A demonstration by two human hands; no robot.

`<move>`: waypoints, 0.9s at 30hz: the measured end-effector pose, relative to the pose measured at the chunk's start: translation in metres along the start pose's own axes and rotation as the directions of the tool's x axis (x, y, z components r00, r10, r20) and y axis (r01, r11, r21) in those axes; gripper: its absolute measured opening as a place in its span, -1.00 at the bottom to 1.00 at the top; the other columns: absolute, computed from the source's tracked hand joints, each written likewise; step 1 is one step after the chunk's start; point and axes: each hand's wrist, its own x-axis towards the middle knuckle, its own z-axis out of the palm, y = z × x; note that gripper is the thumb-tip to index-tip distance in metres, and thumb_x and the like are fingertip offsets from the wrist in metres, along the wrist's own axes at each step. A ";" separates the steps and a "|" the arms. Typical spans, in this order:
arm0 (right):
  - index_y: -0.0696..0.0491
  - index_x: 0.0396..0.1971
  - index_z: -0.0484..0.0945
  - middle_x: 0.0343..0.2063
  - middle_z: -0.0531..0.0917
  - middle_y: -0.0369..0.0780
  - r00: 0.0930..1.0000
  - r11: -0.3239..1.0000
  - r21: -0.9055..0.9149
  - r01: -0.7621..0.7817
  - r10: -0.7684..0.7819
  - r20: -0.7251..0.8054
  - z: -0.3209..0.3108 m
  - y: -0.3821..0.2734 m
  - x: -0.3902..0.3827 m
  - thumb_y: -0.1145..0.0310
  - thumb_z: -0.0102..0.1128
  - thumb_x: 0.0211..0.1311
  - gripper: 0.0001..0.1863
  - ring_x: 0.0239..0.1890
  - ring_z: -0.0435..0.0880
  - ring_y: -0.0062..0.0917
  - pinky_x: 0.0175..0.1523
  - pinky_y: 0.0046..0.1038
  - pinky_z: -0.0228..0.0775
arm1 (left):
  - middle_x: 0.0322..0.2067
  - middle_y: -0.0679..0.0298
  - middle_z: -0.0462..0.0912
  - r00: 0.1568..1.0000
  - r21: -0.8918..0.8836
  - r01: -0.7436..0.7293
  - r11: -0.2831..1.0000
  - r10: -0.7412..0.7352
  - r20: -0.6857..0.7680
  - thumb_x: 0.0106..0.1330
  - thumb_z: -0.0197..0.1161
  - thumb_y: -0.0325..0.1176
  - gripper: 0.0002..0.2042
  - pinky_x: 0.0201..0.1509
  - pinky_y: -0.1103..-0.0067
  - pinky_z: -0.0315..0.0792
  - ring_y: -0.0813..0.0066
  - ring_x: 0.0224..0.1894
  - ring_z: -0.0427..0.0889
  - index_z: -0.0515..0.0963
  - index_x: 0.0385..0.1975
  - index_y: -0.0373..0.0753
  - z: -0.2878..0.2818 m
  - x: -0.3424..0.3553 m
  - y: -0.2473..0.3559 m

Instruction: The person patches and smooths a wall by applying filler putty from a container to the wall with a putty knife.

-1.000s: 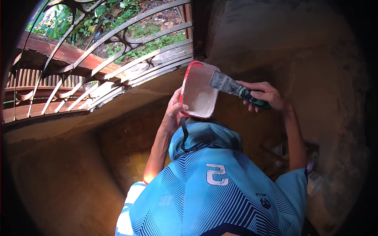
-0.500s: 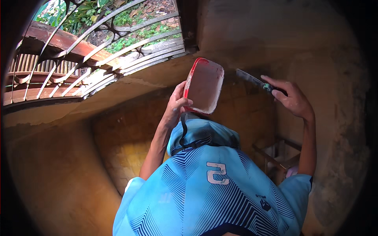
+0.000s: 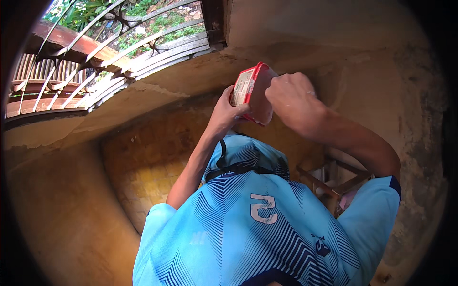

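Observation:
My left hand holds a red plastic tub by its side, thumb along the near rim. The tub is tipped, with its labelled outer wall towards the left and its mouth towards the right. Whitish paste is smeared on its rim. My right hand is closed at the tub's mouth, with the back of the hand uppermost. It grips a putty knife, whose blade and handle are hidden behind the hand and the tub now but showed plainly half a second ago.
A window with curved metal bars opens onto plants at the upper left. Bare, patchy plaster wall rises in front and on the right. A wooden frame, maybe a stool, stands by my right side above a yellowish tiled floor.
My right hand has swung left with the putty knife, from beside the tub to its mouth. My left hand has turned the tub, so its labelled side now shows.

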 end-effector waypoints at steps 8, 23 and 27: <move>-0.04 -0.36 0.75 -0.41 0.74 -0.29 0.974 0.987 -0.114 0.113 -0.088 0.208 0.004 -0.031 0.002 0.30 0.29 0.13 -0.87 -0.29 0.75 -0.53 -0.26 -0.50 0.55 | -0.12 0.14 0.59 0.996 0.016 -0.072 0.997 0.072 -0.052 0.06 0.38 -0.36 -0.37 -0.28 0.51 0.67 0.44 -0.21 0.66 0.32 0.15 -0.43 0.021 0.011 -0.019; 0.15 0.00 0.63 -0.42 0.74 -0.21 0.788 0.480 0.862 -0.163 -0.462 0.406 0.076 0.174 0.059 0.32 0.27 0.09 -0.56 -0.62 0.60 -0.61 -0.53 -0.55 0.44 | 0.02 0.07 0.46 1.000 -0.002 0.025 1.000 -0.025 -0.006 0.25 0.19 -0.32 -0.45 -0.12 0.33 0.70 0.24 -0.05 0.62 0.25 0.22 -0.37 -0.012 0.025 -0.012; 0.19 0.19 0.48 -0.35 0.72 -0.14 0.926 -0.190 0.948 -0.255 -0.332 0.182 0.154 0.188 0.023 0.33 0.12 0.18 -0.46 -0.66 0.55 -0.60 -0.60 -0.60 0.35 | 0.01 0.08 0.48 0.996 -0.144 0.052 0.988 -0.040 0.080 0.29 0.14 -0.36 -0.51 -0.11 0.28 0.69 0.22 -0.03 0.63 0.27 0.20 -0.34 -0.048 0.024 -0.017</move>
